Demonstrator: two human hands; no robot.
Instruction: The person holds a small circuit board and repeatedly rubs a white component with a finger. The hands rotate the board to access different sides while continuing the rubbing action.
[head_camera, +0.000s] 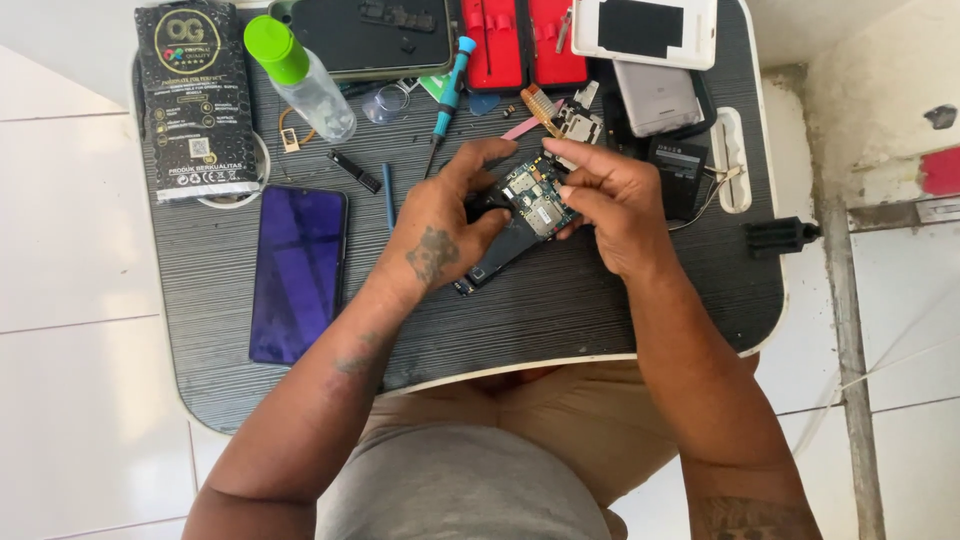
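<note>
An opened phone body with an exposed blue circuit board lies at the middle of the small dark work table. My left hand grips its left side, fingers curled over the frame. My right hand holds the board's right edge, forefinger stretched over the top of it. The lower end of the phone body sticks out below my left hand.
A phone screen with purple glass lies at the left. A black package, a clear bottle with green cap, a blue-handled screwdriver, a red tool case, a grey phone back and small parts crowd the far edge.
</note>
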